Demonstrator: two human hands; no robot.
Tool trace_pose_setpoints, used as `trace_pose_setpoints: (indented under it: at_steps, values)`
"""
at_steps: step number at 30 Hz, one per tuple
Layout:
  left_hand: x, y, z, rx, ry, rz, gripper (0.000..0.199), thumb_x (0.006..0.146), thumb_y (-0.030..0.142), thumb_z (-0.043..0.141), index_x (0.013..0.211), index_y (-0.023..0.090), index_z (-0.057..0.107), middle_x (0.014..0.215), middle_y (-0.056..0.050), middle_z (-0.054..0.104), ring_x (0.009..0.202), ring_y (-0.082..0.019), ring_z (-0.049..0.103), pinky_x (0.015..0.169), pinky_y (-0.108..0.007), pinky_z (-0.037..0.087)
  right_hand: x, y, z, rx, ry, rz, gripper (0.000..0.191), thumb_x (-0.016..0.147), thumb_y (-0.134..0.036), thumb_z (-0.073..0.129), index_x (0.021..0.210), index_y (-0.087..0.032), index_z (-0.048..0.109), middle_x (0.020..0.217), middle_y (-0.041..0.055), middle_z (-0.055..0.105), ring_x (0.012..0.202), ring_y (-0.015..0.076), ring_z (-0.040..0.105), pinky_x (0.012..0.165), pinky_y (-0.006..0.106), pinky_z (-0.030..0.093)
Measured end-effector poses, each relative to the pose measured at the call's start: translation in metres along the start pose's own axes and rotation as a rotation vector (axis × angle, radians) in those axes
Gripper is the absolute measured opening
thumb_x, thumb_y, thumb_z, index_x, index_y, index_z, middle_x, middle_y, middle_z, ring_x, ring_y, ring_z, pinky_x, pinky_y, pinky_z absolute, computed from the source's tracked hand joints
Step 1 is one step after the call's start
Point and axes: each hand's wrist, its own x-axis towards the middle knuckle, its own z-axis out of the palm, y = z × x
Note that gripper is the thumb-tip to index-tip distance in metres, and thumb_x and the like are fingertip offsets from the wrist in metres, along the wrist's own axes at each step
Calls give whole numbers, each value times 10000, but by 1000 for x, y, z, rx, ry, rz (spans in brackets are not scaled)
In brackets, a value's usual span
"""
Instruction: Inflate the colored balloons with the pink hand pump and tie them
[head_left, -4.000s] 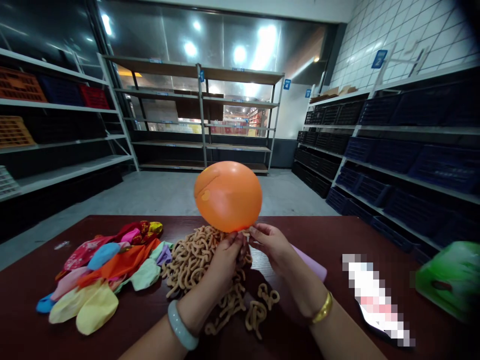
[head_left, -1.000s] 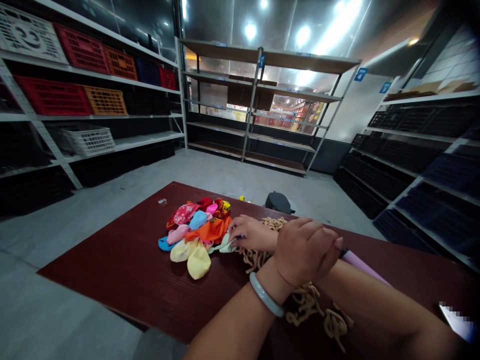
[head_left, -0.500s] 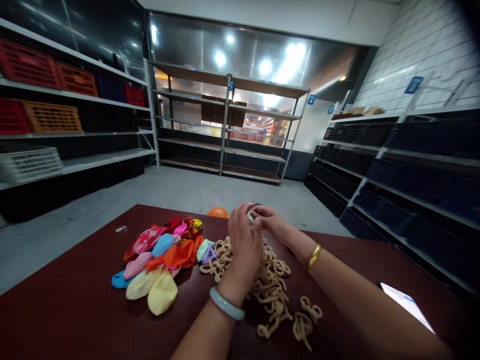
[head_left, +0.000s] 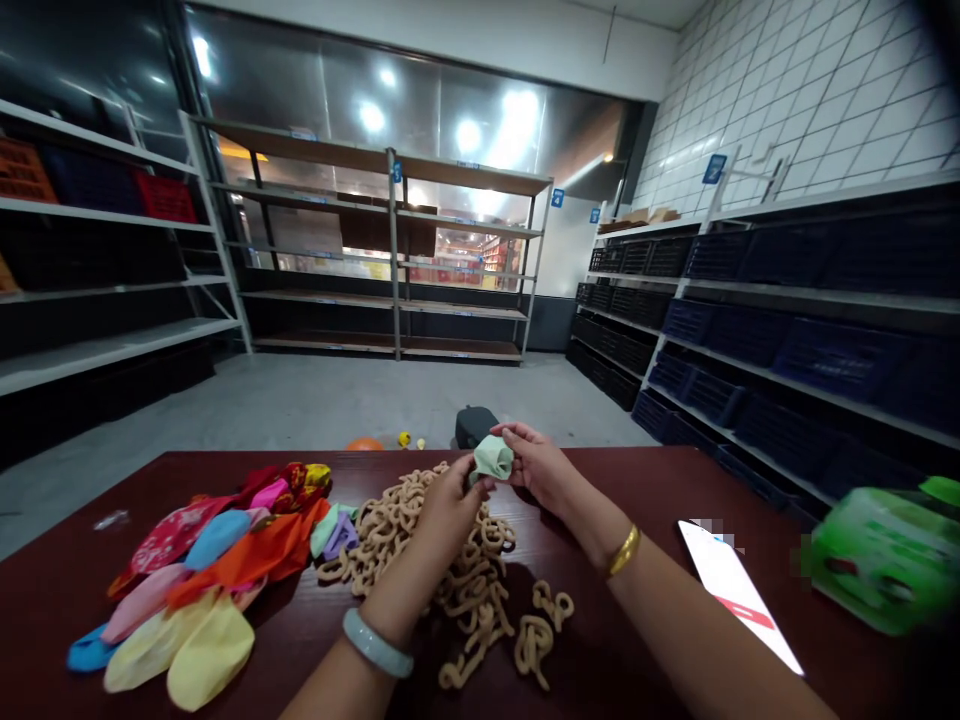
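From where I stand, the pale green balloon, limp and crumpled, is up in the person's two hands, above the far part of the table, just past the heap. The left hand has its thumb and fingers clamped on the balloon's lower left side; the right hand pinches its right edge between thumb and fingers. Below and beside the left forearm spreads a heap of tan loops, thick and twisted, with a small cluster lying apart from it toward the right. A pale bracelet circles the left wrist, a gold bangle the right. Left of the heap lies a bunch of limp balloons, red, pink, blue, orange, pale yellow, green and purple, its right end touching the loops. Past them, near the table's left edge, is a scrap of clear plastic. Over to the right, a phone lies with its screen lit, and a blurred green container is beside it. All this is on a dark red-brown table. Beyond its far edge I can see a dark rounded object and the top of something orange. Metal shelves line the back, and dark crates fill the right-hand rack.
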Motion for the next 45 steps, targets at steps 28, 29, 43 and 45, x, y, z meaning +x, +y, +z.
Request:
trace_pose_setpoints:
  at_steps: [28, 29, 43, 45]
  values:
    - [-26, 21, 33, -28, -303, -216, 184, 845, 330, 554, 745, 180, 592, 688, -32, 630, 592, -155, 571, 541, -256, 399, -23, -1, -55, 47, 215, -135, 463, 631, -464, 794, 955, -224, 567, 682, -36, 596, 482, 104, 538, 458, 241, 453]
    - [-27, 23, 33, -202, -322, -320, 213, 843, 372, 572, 777, 171, 595, 694, -35, 636, 558, -144, 567, 502, -244, 393, -21, -1, -57, 7, 227, -133, 464, 643, -482, 776, 970, -227, 568, 722, -22, 611, 495, 113, 552, 460, 250, 456]
    - [6, 18, -35, -1337, 258, -525, 193, 933, 170, 522, 1087, 103, 617, 980, -108, 706, 811, -155, 708, 599, -192, 582, -40, 20, -109, -1517, -22, 266, 470, 554, -464, 785, 943, -221, 685, 984, 112, 703, 899, 327, 648, 672, 349, 409]
    - [10, 10, -40, -1364, 348, -521, 179, 934, 152, 513, 1069, 94, 615, 975, -123, 709, 846, -182, 713, 621, -217, 598, -35, 24, -103, -1594, 12, 223, 433, 641, -445, 724, 997, -206, 664, 1011, 125, 703, 927, 341, 654, 686, 362, 426]
